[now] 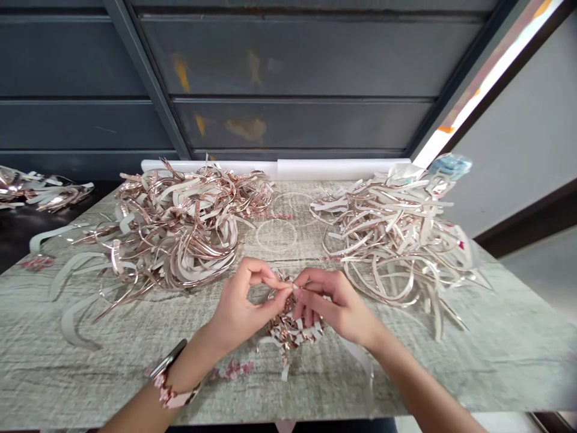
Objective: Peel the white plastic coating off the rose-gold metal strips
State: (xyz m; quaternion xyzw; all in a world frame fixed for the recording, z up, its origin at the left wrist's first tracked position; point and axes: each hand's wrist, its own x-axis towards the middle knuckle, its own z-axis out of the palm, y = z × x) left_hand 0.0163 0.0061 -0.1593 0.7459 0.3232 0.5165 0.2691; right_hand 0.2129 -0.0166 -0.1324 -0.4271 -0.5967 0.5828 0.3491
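My left hand (246,300) and my right hand (336,304) meet at the middle of the table, fingertips pinched together. Between them is a small pale piece of ribbon (294,287), mostly covered by the fingers. Just beneath the hands lies a small heap of short rose-gold and white ribbon ends (293,337). A pale, translucent strip (359,359) hangs or lies below my right wrist; whether it joins the pinched piece I cannot tell.
Large tangles of rose-gold and white ribbon lie left (180,222) and right (396,222) on the wood-patterned table (148,385). White rolls (342,169) line the back edge before a dark panel (306,66). A bluish plastic packet (451,165) sits at the back right.
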